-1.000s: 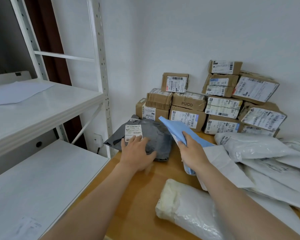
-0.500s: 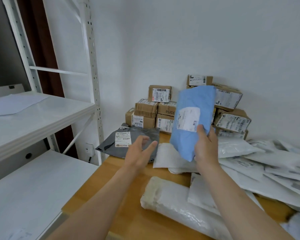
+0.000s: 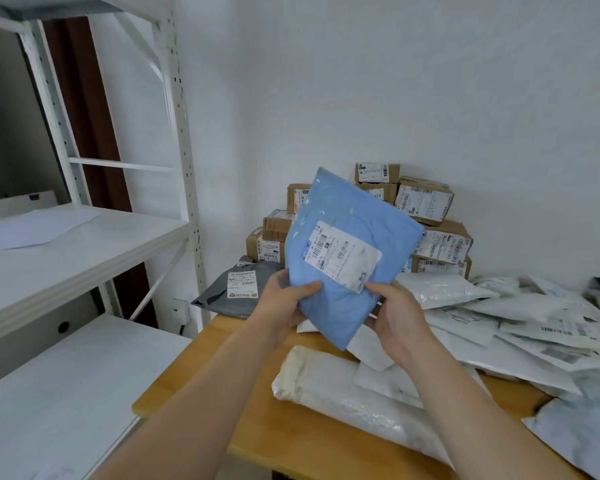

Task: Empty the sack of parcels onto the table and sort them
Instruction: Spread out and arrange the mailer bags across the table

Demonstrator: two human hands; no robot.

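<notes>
Parcels in white plastic (image 3: pixel 499 327) sprawl over the right side of the wooden tabletop (image 3: pixel 222 372), with brown cardboard boxes (image 3: pixel 440 244) stacked against the wall behind. Up above the tabletop, tilted, is the blue parcel (image 3: pixel 340 209); a grey parcel (image 3: pixel 222 299) lies flat at the far left corner. Both hands hold the blue one: left hand (image 3: pixel 284 306) grips its lower left edge, right hand (image 3: pixel 399 317) pinches the lower right, beside the label (image 3: pixel 343 254).

A white rack (image 3: pixel 184 168) was seen at nine o'clock, with a paper sheet (image 3: pixel 45 225) laid on its upper shelf (image 3: pixel 94 247). A lower shelf (image 3: pixel 66 375) was seen at eight o'clock. A brown panel (image 3: pixel 84 116) was glimpsed behind the rack at ten o'clock. A white wall (image 3: pixel 395 81) was seen at twelve o'clock, with a socket (image 3: pixel 181 310) mounted low on it beside the rack's post.
</notes>
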